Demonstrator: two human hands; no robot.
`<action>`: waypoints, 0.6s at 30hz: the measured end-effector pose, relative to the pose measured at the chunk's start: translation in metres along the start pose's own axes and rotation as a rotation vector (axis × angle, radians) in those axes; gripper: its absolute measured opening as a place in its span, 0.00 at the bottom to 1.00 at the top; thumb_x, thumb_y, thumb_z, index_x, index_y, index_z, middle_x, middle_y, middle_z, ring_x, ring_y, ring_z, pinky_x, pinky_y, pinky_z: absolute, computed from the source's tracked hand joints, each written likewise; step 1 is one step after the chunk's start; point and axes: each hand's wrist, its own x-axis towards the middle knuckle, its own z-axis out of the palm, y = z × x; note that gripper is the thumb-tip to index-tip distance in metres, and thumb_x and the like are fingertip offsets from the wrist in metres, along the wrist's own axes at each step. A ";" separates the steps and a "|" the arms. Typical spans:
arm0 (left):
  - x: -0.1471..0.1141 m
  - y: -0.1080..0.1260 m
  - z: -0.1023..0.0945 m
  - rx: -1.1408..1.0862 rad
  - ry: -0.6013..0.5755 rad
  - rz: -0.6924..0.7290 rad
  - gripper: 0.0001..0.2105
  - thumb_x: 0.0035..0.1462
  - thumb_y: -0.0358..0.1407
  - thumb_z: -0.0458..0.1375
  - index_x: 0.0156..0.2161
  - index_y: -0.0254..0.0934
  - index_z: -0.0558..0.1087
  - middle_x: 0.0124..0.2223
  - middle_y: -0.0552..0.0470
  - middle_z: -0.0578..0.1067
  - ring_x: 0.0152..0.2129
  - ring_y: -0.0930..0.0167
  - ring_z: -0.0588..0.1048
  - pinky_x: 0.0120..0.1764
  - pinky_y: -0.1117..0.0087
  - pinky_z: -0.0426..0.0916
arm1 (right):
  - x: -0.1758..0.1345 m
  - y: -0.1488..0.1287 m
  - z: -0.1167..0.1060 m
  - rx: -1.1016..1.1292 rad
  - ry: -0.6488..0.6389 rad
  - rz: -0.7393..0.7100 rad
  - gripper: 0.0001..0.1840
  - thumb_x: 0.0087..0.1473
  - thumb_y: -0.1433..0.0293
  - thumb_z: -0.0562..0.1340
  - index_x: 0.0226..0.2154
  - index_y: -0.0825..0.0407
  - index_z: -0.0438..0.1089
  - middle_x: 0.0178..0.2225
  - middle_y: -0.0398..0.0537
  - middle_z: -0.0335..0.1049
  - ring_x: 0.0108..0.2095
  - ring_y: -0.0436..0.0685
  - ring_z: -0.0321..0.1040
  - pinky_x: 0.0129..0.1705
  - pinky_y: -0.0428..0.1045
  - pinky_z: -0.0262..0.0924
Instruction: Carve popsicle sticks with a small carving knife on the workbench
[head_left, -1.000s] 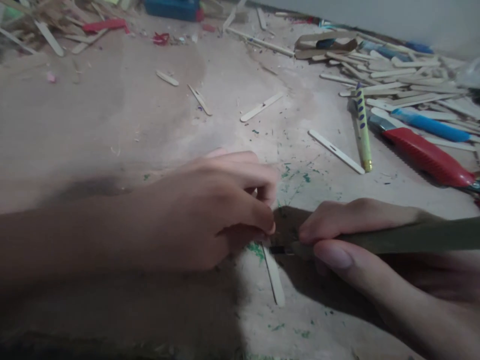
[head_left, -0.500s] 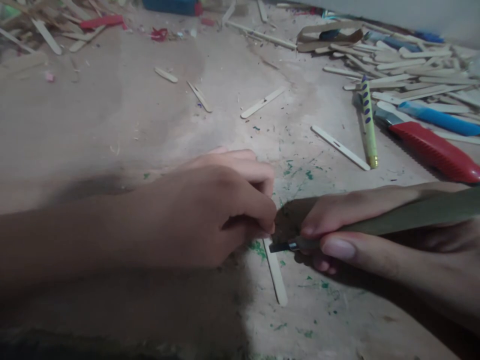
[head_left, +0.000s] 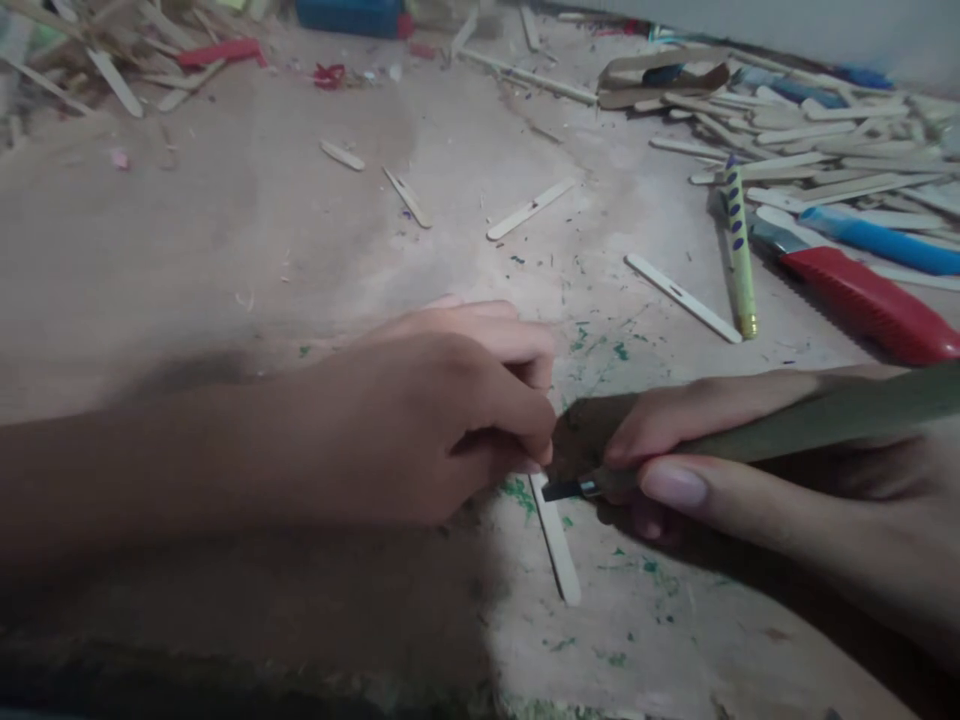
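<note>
My left hand (head_left: 442, 400) is closed, with its fingertips pinching and pressing down the upper end of a wooden craft stick (head_left: 559, 550) on the table. The far end of that stick is hidden under the fingers. My right hand (head_left: 720, 450) grips a carving chisel (head_left: 817, 415) like a pen, around its greenish-grey handle. The dark blade touches or hovers just over the stick, close to the left fingertips; which of the two I cannot tell.
On the right lie a red utility knife (head_left: 874, 300), a yellow dotted pencil-like stick (head_left: 737, 250), a blue tube-shaped object (head_left: 877, 237) and a heap of craft sticks (head_left: 810, 135). A slotted craft stick (head_left: 682, 297) lies beyond my right hand. More sticks (head_left: 112, 80) are piled at the far left.
The whole view has shifted slightly, so things on the table appear a little further right. Both hands keep nearly the same hold, and the blade stays at about the same spot on the stick.
</note>
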 end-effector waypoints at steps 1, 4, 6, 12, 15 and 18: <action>-0.001 -0.002 -0.001 0.004 -0.004 0.007 0.05 0.80 0.46 0.74 0.52 0.50 0.90 0.46 0.48 0.86 0.50 0.56 0.84 0.57 0.57 0.80 | 0.000 0.000 0.002 0.029 0.013 0.006 0.11 0.71 0.50 0.86 0.39 0.35 0.96 0.31 0.44 0.90 0.27 0.55 0.83 0.25 0.44 0.73; -0.002 -0.009 -0.014 0.001 -0.054 0.062 0.03 0.81 0.41 0.73 0.49 0.49 0.89 0.47 0.49 0.87 0.48 0.59 0.84 0.56 0.59 0.78 | 0.006 -0.002 0.008 0.109 -0.041 0.092 0.19 0.69 0.47 0.87 0.36 0.42 0.94 0.26 0.46 0.84 0.24 0.53 0.76 0.22 0.43 0.67; 0.000 -0.012 -0.026 0.002 -0.108 0.131 0.08 0.84 0.35 0.68 0.47 0.47 0.87 0.46 0.50 0.88 0.45 0.62 0.83 0.55 0.61 0.76 | 0.010 -0.002 0.011 0.219 -0.083 0.131 0.20 0.67 0.48 0.88 0.35 0.44 0.92 0.24 0.44 0.81 0.22 0.52 0.74 0.21 0.42 0.66; 0.000 0.009 -0.040 0.073 -0.156 0.108 0.15 0.87 0.28 0.58 0.45 0.42 0.83 0.44 0.52 0.87 0.39 0.66 0.83 0.48 0.63 0.73 | 0.019 0.000 0.008 0.393 0.075 0.041 0.31 0.62 0.39 0.89 0.31 0.47 0.89 0.23 0.46 0.80 0.18 0.50 0.69 0.19 0.43 0.63; -0.005 0.022 -0.038 0.105 -0.132 -0.028 0.15 0.87 0.29 0.58 0.46 0.41 0.85 0.45 0.51 0.87 0.42 0.64 0.84 0.48 0.63 0.74 | 0.021 -0.002 0.005 0.337 0.205 -0.019 0.33 0.57 0.37 0.91 0.29 0.47 0.89 0.21 0.43 0.76 0.19 0.49 0.67 0.18 0.42 0.58; -0.008 0.022 -0.037 0.079 -0.092 -0.068 0.14 0.86 0.30 0.58 0.48 0.41 0.87 0.46 0.51 0.87 0.44 0.65 0.86 0.47 0.64 0.75 | 0.019 -0.006 0.004 0.274 0.270 -0.061 0.30 0.57 0.39 0.92 0.29 0.46 0.90 0.21 0.43 0.76 0.20 0.48 0.65 0.20 0.41 0.58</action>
